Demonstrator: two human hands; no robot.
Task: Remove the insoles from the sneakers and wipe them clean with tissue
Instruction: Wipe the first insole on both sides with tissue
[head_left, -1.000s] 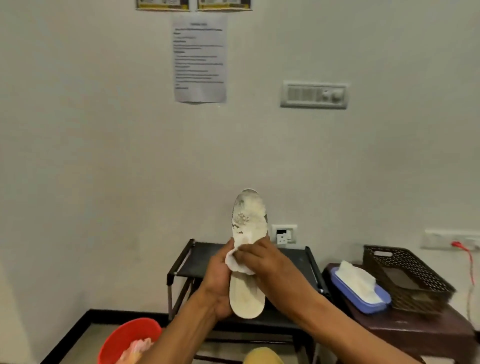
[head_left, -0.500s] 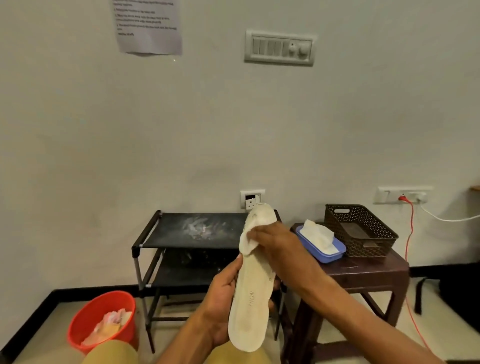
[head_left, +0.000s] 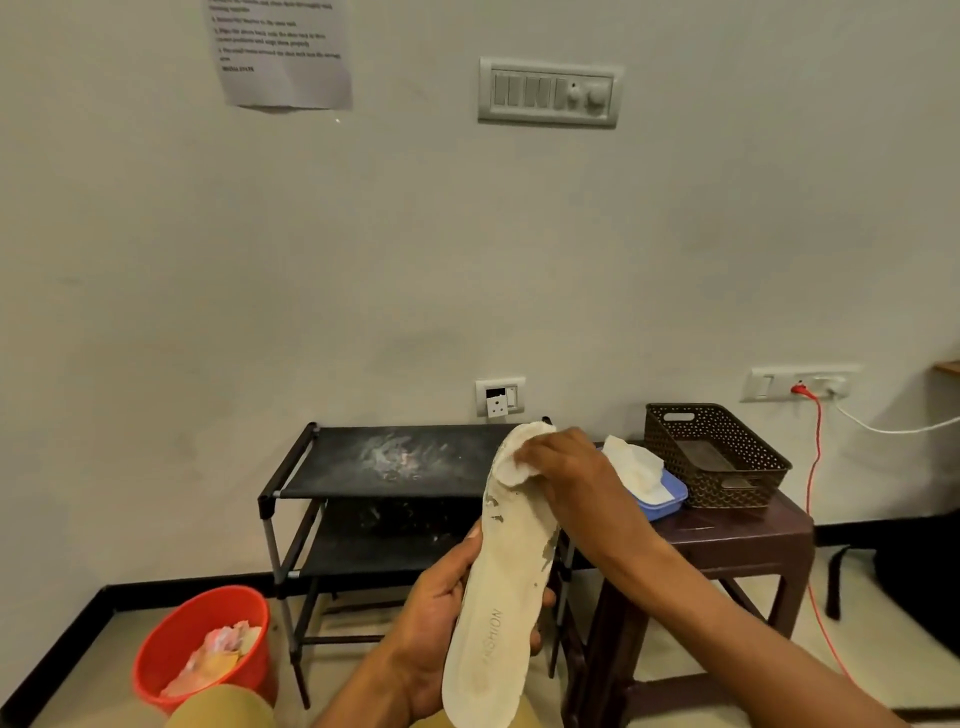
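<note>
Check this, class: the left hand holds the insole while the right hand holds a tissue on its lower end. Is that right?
No. The head view shows the right hand holding the tissue on the upper end of the insole; the left hand holds it.

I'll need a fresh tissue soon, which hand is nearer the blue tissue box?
Right. The right hand, holding a tissue at the insole tip, is just beside the blue tissue box; the left hand grips the insole lower down, farther away.
</note>
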